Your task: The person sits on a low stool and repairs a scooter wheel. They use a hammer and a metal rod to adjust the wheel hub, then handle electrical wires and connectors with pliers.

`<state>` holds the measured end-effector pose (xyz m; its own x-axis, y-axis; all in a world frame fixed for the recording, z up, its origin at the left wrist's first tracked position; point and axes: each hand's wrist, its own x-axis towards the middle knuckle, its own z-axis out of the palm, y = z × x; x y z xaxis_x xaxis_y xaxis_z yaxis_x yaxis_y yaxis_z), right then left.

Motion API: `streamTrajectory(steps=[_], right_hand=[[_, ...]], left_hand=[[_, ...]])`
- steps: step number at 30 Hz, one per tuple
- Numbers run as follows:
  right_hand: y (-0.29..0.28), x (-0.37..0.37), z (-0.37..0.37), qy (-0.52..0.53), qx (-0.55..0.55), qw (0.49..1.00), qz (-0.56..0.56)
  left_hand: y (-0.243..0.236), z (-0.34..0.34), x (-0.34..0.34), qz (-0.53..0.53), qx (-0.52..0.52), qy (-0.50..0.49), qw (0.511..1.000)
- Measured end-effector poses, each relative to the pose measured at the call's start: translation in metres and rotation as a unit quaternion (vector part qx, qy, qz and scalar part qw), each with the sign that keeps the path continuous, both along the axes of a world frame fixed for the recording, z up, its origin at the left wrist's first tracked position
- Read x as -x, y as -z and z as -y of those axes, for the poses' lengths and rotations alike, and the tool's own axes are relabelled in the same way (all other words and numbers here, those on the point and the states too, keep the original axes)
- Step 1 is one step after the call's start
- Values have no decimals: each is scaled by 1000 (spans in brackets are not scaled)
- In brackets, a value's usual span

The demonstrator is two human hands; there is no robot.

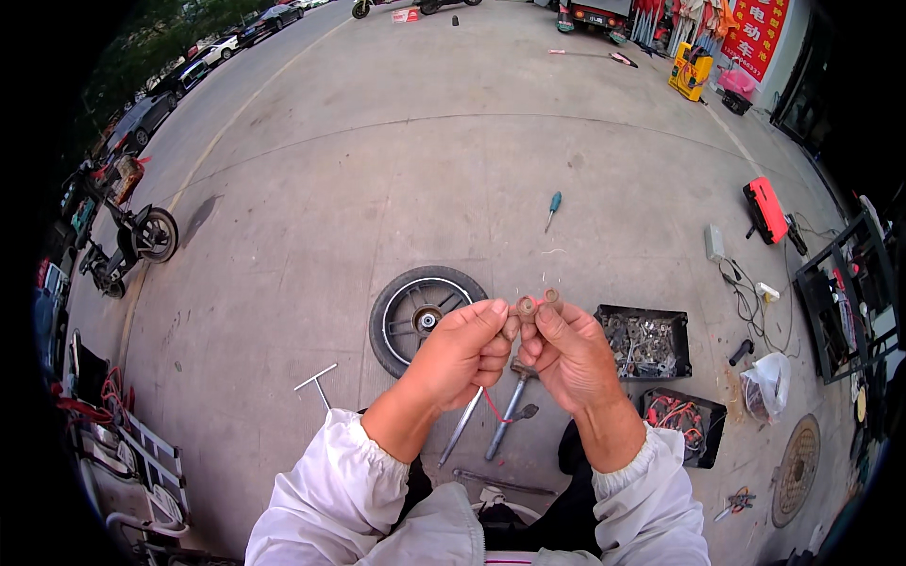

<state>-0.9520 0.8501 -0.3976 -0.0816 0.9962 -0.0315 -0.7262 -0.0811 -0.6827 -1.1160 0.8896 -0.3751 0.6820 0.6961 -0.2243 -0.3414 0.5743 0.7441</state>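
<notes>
Both hands meet in front of me, fingers closed in a pinch. My left hand (464, 347) grips the edge of a small ring-shaped part (527, 307), brownish with some red on it. My right hand (571, 358) pinches the same part from the other side, and a second, smaller reddish ring (551, 295) shows above its fingertips. Whether the two rings are joined is hidden by the fingers. Below the hands, a thin red wire runs to a dark connector (526, 412) over a hammer (508, 415). A black-tyred wheel (380, 325) lies flat beyond my left hand.
Right of my hands sit a black tray of small metal hardware (686, 344) and another tray holding red wires (719, 429). On the concrete lie a screwdriver (555, 203), a T-handle wrench (317, 378), a metal bar (461, 429) and a plastic bag (769, 385). An electric bike (132, 236) stands far left.
</notes>
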Motion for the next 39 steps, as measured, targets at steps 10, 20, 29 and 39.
streamTrajectory(steps=[10,20,29,39], right_hand=[[-12,-3,12,63,-17,995,77],[-7,0,14,110,9,956,270],[-9,10,14,120,-82,964,221],[-6,10,12,85,-73,975,191]], left_hand=[[4,12,-11,-133,-144,-79,978],[10,26,-13,-372,-534,-175,739],[4,25,-10,-312,-611,-261,679],[3,19,0,-355,-679,-298,569]])
